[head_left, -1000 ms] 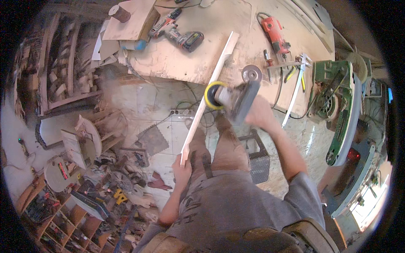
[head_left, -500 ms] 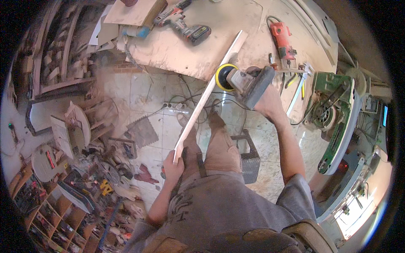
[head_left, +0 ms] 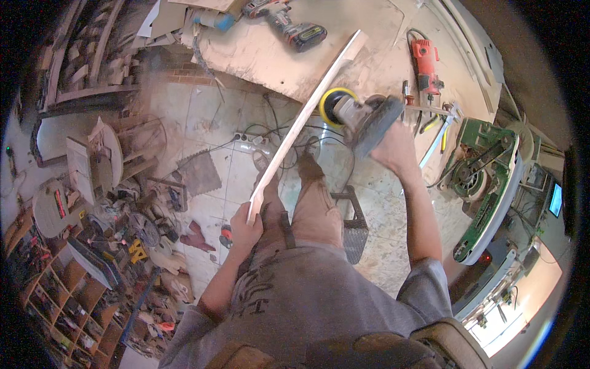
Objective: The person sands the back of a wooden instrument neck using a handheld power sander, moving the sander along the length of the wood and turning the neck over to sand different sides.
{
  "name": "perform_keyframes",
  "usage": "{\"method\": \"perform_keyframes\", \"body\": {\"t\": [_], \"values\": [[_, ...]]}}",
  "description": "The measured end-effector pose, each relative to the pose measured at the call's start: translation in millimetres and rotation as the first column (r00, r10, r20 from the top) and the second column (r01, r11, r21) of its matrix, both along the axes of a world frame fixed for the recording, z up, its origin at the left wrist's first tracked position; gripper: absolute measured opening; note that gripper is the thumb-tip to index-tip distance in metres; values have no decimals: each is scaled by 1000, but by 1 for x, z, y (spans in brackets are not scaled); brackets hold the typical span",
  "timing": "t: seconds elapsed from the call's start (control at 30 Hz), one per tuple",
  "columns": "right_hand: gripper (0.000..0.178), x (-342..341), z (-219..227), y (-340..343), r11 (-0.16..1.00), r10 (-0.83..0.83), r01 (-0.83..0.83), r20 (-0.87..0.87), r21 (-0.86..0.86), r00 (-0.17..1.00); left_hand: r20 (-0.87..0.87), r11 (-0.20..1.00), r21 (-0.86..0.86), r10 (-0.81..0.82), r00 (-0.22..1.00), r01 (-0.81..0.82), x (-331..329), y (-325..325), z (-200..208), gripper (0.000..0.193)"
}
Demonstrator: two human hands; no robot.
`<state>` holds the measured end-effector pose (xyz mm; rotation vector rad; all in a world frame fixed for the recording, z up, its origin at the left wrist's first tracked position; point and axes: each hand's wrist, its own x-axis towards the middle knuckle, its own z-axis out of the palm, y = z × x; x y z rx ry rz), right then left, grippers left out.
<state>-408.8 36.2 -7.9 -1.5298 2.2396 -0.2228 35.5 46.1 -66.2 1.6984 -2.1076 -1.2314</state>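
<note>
The left hand [head_left: 247,229] has its grip clamped on the near end of a long, narrow wooden strip [head_left: 289,141]. The strip slants up and away to the right, in front of the person's legs, and its far end reaches over the worktop [head_left: 270,67]; whether it rests on the surface there, I cannot tell. The right hand [head_left: 396,150] has its grip closed around a handheld disc sander [head_left: 356,118], though the fingers are mostly hidden behind the tool's dark, flat end. The sander's round, yellow-rimmed pad [head_left: 330,111] stands on edge just beside the strip's right side; whether they touch is unclear.

On the worktop, a cordless drill [head_left: 301,35] lies left of the strip's far end, and a red corded power tool [head_left: 425,64] lies to the right. Yellow-handled pliers [head_left: 429,123] lie nearer the right hand. Farther right stands a green belt-driven machine [head_left: 485,178]. On the tiled floor are a power strip [head_left: 249,140], a dark mat [head_left: 200,173] and a dark crate [head_left: 356,229].
</note>
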Motion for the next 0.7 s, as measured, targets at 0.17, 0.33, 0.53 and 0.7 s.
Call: {"method": "perform_keyframes", "body": {"t": [0.17, 0.33, 0.53, 0.7], "values": [[50, -19, 6, -9, 987, -97, 112, 125, -118, 987, 4, 1000, 1, -6, 1000, 6, -2, 2, 12, 31], [57, -19, 0, -5, 998, -25, 30, 88, -58, 996, 70, 999, 37, -24, 997, 21, -9, -1, 26, 30], [55, -1, 10, -23, 995, -15, 27, 120, -99, 993, -56, 999, 31, 38, 998, -36, -11, -1, 27, 21], [53, 17, 24, -20, 988, 119, -115, 30, -101, 992, -18, 1000, 6, 4, 1000, -4, -9, 4, 22, 22]]}}
